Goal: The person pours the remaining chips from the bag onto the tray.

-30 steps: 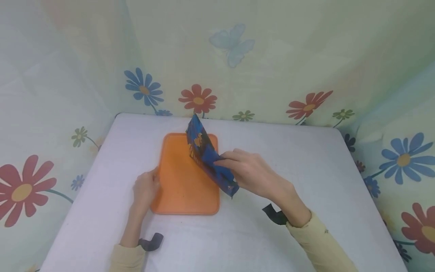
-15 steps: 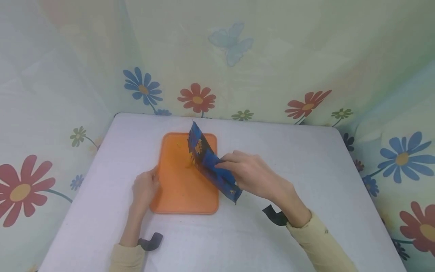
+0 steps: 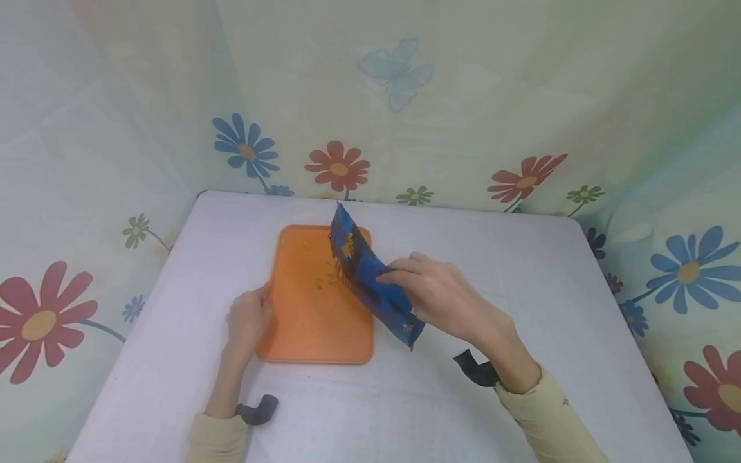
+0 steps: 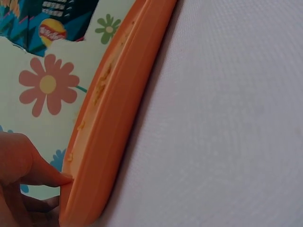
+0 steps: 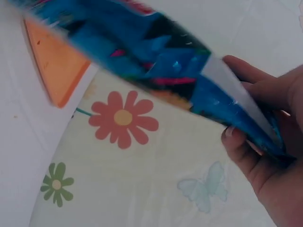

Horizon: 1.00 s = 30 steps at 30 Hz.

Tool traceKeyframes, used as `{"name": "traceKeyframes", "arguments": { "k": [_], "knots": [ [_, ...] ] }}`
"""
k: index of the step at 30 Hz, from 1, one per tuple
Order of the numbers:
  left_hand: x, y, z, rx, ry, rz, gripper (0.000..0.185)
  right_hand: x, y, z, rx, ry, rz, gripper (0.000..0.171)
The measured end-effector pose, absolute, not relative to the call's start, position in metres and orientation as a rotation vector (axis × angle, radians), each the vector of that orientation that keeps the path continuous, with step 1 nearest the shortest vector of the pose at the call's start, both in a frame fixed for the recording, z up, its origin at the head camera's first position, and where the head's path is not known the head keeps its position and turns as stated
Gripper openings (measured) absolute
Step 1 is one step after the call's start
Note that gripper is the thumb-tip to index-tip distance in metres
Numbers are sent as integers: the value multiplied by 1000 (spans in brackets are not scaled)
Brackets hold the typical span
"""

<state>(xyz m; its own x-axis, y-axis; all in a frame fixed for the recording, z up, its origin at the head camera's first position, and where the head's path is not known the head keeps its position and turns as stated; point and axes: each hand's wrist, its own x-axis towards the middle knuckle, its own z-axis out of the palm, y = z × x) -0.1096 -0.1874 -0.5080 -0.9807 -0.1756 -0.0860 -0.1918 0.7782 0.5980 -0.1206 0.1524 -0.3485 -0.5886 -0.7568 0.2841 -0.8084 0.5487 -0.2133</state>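
My right hand (image 3: pixel 442 296) grips a blue chip bag (image 3: pixel 376 280), tilted above the right side of an orange tray (image 3: pixel 312 328). In the right wrist view, thumb and fingers of that hand (image 5: pixel 270 104) pinch the end of the shiny bag (image 5: pixel 161 61). Small yellow chip pieces (image 3: pixel 320 283) lie on the tray, close to the bag's lower edge. My left hand (image 3: pixel 249 315) holds the tray's left side. The left wrist view shows its thumb (image 4: pixel 45 172) on the rim, with pieces (image 4: pixel 102 85) scattered along the tray floor. The bag's inside is hidden.
A white cloth covers the table (image 3: pixel 521 270). Behind and at both sides hangs a flower-print curtain (image 3: pixel 463 96). A dark strap end (image 3: pixel 260 410) sticks out at the left wrist, another dark strap (image 3: pixel 476 368) at the right.
Yellow pieces have appeared on the tray, first few, now more. My right hand and the bag have shifted slightly to the right. My left hand stays at the tray's side.
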Motion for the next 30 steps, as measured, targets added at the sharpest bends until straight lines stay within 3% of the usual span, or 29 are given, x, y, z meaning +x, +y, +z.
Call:
{"name": "traceKeyframes", "arguments": {
  "k": [30],
  "knots": [
    [-111, -187, -507, -300, 2936, 994, 45, -122, 151, -352, 1358, -2532, 522, 38]
  ]
}}
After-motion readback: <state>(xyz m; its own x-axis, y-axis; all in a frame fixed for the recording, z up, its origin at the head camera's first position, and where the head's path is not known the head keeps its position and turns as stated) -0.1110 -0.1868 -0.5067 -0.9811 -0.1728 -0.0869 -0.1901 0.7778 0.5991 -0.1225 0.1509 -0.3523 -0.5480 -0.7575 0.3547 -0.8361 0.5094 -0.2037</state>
